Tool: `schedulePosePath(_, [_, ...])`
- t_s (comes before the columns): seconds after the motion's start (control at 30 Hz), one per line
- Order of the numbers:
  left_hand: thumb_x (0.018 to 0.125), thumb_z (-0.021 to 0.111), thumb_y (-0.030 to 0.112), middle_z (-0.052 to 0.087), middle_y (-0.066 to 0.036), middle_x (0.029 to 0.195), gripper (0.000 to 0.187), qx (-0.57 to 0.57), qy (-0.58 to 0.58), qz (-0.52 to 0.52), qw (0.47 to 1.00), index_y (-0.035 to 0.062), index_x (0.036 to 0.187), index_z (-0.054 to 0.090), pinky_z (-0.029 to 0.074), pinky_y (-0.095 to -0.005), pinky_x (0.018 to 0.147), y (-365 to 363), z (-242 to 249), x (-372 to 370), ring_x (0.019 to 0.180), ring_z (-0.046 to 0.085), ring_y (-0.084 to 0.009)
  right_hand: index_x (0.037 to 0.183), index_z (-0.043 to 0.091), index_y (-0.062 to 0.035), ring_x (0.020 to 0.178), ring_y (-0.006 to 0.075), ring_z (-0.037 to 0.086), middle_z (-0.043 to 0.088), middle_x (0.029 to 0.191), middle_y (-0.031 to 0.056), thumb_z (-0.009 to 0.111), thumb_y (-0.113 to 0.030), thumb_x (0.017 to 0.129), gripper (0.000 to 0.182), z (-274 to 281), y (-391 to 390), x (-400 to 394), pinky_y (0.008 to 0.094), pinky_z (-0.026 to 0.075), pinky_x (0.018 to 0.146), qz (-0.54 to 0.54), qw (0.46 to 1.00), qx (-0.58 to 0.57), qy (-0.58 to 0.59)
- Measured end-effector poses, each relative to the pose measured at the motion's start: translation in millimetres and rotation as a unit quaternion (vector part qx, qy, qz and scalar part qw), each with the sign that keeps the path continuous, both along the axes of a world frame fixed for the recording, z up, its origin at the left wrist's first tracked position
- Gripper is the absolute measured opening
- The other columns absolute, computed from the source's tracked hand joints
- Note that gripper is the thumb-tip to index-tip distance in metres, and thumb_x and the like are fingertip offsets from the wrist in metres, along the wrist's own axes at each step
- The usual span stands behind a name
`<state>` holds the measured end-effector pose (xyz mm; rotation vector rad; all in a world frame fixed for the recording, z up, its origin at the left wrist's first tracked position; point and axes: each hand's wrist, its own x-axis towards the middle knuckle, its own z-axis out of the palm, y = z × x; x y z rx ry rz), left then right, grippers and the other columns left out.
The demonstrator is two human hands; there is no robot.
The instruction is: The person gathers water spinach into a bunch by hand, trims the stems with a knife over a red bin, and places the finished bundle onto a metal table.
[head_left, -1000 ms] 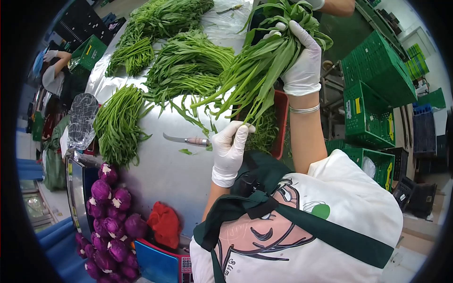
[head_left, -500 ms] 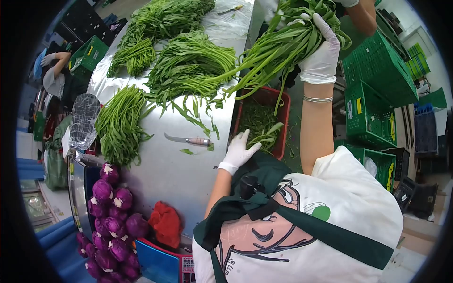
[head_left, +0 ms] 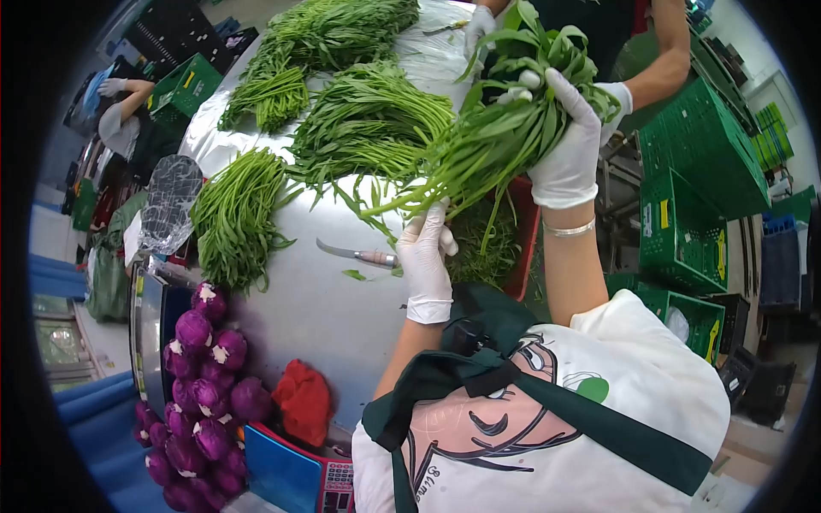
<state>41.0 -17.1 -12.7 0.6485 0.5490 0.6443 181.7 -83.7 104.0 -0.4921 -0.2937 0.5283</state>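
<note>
My right hand [head_left: 566,141], in a white glove, is wrapped around the leafy part of a bunch of leafy greens [head_left: 505,141] above the table's right edge. The long pale stems hang down to the left. At their lower ends is my gloved left hand [head_left: 425,256], its fingers closed on the stems. A curved knife [head_left: 357,253] with a wooden handle lies on the metal table just left of that hand. Below the bunch, a red bin [head_left: 526,244] holds loose leaves and trimmings.
More heaps of greens [head_left: 368,120] cover the table's far part. Purple onions [head_left: 201,402], a red cloth [head_left: 302,402] and a blue-topped scale [head_left: 282,470] are at the near left. A co-worker's gloved hand [head_left: 479,34] is across the table. Green crates [head_left: 684,231] stand right.
My left hand has come up out of the red bin to the stem ends. The bunch has shifted slightly left and down. A co-worker's gloved hand now shows beside the far heap.
</note>
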Motion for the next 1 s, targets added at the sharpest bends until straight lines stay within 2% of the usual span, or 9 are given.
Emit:
schedulePosePath(0.37, [0.084,0.057,0.011,0.058,-0.002,0.057,0.016,0.257,0.193,-0.035,0.946,-0.0027,0.080,0.066,0.038,-0.0179,0.049,14.7,-47.3,-19.3,0.052,0.051,-0.0048,0.098,0.053,0.0012,0.072,0.0203,0.057,0.060,0.081,0.0081,0.053,-0.013,0.084,0.019,-7.1,-4.1,12.7,0.0374,0.049,0.076,-0.008,1.000,0.014,0.002])
schedulePosePath(0.5, [0.079,0.061,0.026,0.062,-0.010,0.061,0.027,0.510,0.362,-0.168,0.762,-0.0006,0.079,0.066,0.045,-0.0320,0.054,3.1,-81.4,-28.3,0.055,0.059,-0.0246,0.099,0.053,0.0026,0.073,0.0211,0.056,0.060,0.081,0.0098,0.053,-0.013,0.085,0.021,-4.4,-7.1,23.8,0.0368,0.047,0.077,-0.030,0.999,0.031,-0.007])
schedulePosePath(0.53, [0.075,0.062,0.035,0.063,-0.017,0.074,0.033,0.539,0.338,-0.249,0.731,0.0038,0.086,0.065,0.046,-0.0370,0.061,6.8,-108.9,-28.4,0.066,0.060,-0.0332,0.098,0.053,0.0030,0.073,0.0212,0.056,0.059,0.082,0.0100,0.052,-0.013,0.085,0.021,-2.4,-7.9,24.4,0.0362,0.047,0.078,-0.048,0.999,0.012,-0.009])
schedulePosePath(0.63, [0.074,0.063,0.034,0.063,-0.018,0.085,0.031,0.619,0.325,-0.211,0.683,0.0080,0.091,0.064,0.047,-0.0365,0.068,14.5,-152.0,-45.4,0.076,0.061,-0.0317,0.097,0.051,0.0046,0.073,0.0209,0.054,0.058,0.084,0.0099,0.052,-0.012,0.085,0.021,2.6,-10.8,26.0,0.0328,0.045,0.078,-0.025,0.999,0.022,0.001])
schedulePosePath(0.67, [0.073,0.065,0.035,0.062,-0.019,0.093,0.037,0.488,0.344,-0.330,0.731,0.0059,0.097,0.063,0.047,-0.0353,0.076,32.4,-124.1,-45.3,0.086,0.060,-0.0317,0.097,0.051,0.0045,0.074,0.0206,0.054,0.058,0.084,0.0096,0.052,-0.012,0.085,0.021,1.5,-13.3,28.9,0.0324,0.045,0.078,-0.001,0.999,0.034,0.006])
schedulePosePath(0.73, [0.081,0.060,0.025,0.064,-0.017,0.091,0.031,0.524,0.385,-0.176,0.739,-0.0006,0.099,0.061,0.047,-0.0353,0.077,62.2,-95.4,-50.2,0.085,0.062,-0.0279,0.093,0.049,0.0028,0.074,0.0188,0.051,0.054,0.084,0.0076,0.051,-0.012,0.085,0.017,4.2,-15.1,28.6,0.0321,0.043,0.077,0.034,0.999,0.036,0.022])
schedulePosePath(0.77, [0.085,0.057,0.020,0.064,-0.013,0.088,0.024,0.413,0.324,-0.098,0.846,0.0005,0.099,0.061,0.049,-0.0331,0.073,78.6,-99.9,-47.0,0.079,0.062,-0.0215,0.092,0.048,0.0021,0.073,0.0179,0.050,0.052,0.083,0.0067,0.050,-0.013,0.086,0.016,3.0,-16.0,29.2,0.0317,0.043,0.076,0.075,0.995,0.052,0.037])
schedulePosePath(0.83, [0.087,0.055,0.023,0.060,-0.008,0.095,0.032,0.306,0.234,-0.007,0.923,0.0017,0.111,0.055,0.049,-0.0262,0.067,79.4,-22.3,-41.4,0.081,0.057,-0.0146,0.089,0.047,0.0006,0.072,0.0162,0.048,0.049,0.082,0.0050,0.049,-0.013,0.086,0.014,1.7,-15.7,33.8,0.0308,0.042,0.076,0.159,0.982,0.085,0.064])
schedulePosePath(1.0, [0.088,0.052,0.017,0.054,-0.010,0.115,0.031,0.410,0.040,-0.093,0.906,0.0011,0.115,0.053,0.038,-0.0301,0.092,75.0,25.1,-29.6,0.107,0.049,-0.0174,0.085,0.046,-0.0033,0.067,0.0058,0.044,0.045,0.077,-0.0013,0.047,-0.016,0.088,0.014,-1.6,-9.8,38.3,0.0235,0.041,0.071,0.250,0.960,0.119,0.040])
